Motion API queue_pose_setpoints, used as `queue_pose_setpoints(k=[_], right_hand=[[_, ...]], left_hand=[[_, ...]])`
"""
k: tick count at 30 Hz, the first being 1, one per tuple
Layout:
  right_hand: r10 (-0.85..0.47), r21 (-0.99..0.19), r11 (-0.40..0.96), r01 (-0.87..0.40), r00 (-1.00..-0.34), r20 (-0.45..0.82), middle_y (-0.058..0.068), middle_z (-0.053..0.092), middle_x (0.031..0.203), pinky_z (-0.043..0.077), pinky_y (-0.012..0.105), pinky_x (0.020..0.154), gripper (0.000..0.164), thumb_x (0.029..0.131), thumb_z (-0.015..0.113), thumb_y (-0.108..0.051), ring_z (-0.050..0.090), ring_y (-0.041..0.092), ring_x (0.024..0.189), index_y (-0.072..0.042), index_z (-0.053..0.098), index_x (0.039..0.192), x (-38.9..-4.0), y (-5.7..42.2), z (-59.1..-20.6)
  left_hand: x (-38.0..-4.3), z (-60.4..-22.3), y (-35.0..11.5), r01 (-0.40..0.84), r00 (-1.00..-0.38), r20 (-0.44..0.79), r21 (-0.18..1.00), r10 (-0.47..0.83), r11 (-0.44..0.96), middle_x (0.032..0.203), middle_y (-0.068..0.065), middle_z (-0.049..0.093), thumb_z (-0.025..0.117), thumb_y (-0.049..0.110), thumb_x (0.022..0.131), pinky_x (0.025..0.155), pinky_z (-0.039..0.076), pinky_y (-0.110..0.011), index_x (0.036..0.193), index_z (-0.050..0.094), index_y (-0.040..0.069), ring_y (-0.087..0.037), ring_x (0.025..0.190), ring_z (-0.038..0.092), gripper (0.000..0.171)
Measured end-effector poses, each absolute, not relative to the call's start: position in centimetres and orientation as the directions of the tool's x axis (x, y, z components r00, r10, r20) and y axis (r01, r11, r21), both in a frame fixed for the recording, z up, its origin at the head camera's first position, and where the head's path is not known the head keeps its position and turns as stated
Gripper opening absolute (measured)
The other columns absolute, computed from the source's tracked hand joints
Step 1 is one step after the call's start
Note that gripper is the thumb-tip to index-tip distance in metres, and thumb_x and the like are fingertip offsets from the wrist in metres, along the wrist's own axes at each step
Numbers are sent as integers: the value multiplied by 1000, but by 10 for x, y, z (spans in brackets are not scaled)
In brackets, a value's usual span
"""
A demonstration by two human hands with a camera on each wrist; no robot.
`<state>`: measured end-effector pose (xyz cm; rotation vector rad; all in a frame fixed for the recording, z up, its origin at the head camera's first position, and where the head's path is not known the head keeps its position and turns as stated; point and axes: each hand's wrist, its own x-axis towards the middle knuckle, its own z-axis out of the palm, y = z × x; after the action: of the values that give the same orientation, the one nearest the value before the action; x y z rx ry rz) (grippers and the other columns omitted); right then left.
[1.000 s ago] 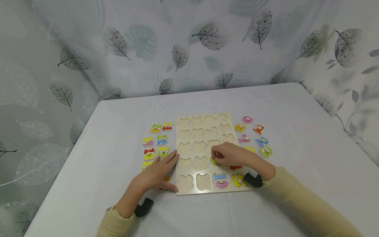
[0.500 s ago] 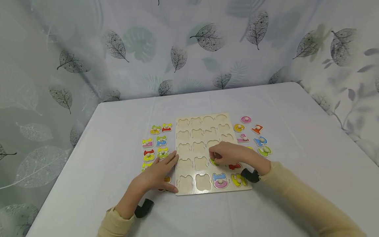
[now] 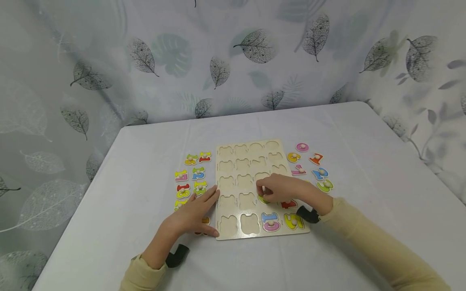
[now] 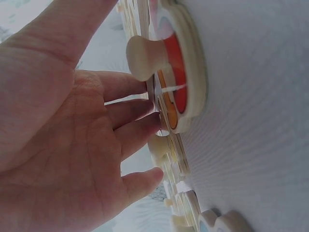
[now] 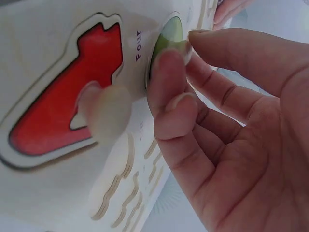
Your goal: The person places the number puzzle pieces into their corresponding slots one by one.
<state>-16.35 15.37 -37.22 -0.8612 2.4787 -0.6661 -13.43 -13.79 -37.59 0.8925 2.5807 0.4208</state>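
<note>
A pale wooden number puzzle board (image 3: 250, 211) lies on the white table. My right hand (image 3: 280, 188) is over its right half, thumb and fingers pinching the knob of a green number piece (image 5: 169, 38), which sits at its slot; the fingers hide which number it is. Beside it the red 4 (image 5: 58, 116) lies in the board, with the yellow 5 (image 3: 294, 221) and the 10 (image 3: 271, 223) in the near row. My left hand (image 3: 193, 214) rests with spread, straight fingers at the board's left edge, over some pieces, including a red and orange one (image 4: 178, 72).
Left of the board lie two columns of two-digit pieces, among them the 12 (image 3: 198, 173) and the 18 (image 3: 183, 190). On the right are loose pieces such as the pink 0 (image 3: 302, 147) and blue 2 (image 3: 320, 173). A leaf-print curtain (image 3: 174, 89) hangs behind the table.
The view has shifted slightly. My right hand stays at the green piece with almost no movement, and my left hand keeps its place at the board's edge.
</note>
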Motion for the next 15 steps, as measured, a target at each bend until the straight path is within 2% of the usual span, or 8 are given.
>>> queue_pose_setpoints(k=[5,9,15], right_hand=[[-633,-609,689,-392,-736,-242,-6,56,70,43,24,51,9,90,60,-13,50,10,56,-16,58,99,-161,164,-375],[-591,-614,709,-348,-769,-246,-6,59,81,49,27,57,15,90,61,-15,55,13,67,-17,59,105,-159,181,-373],[-521,-624,718,-309,-833,-187,-2,58,85,48,30,60,18,89,63,-12,54,16,74,-13,61,107,-156,221,-364]], left_hand=[[-134,-376,-138,522,-726,-248,408,641,749,152,-13,19,83,37,66,108,9,-54,146,27,1,-27,137,21,104],[-134,-376,-138,522,-727,-248,405,640,750,152,-13,19,84,37,66,108,9,-54,146,27,1,-27,137,21,105],[-135,-377,-138,525,-728,-249,398,639,752,153,-12,19,83,39,66,108,9,-54,146,26,2,-26,137,22,106]])
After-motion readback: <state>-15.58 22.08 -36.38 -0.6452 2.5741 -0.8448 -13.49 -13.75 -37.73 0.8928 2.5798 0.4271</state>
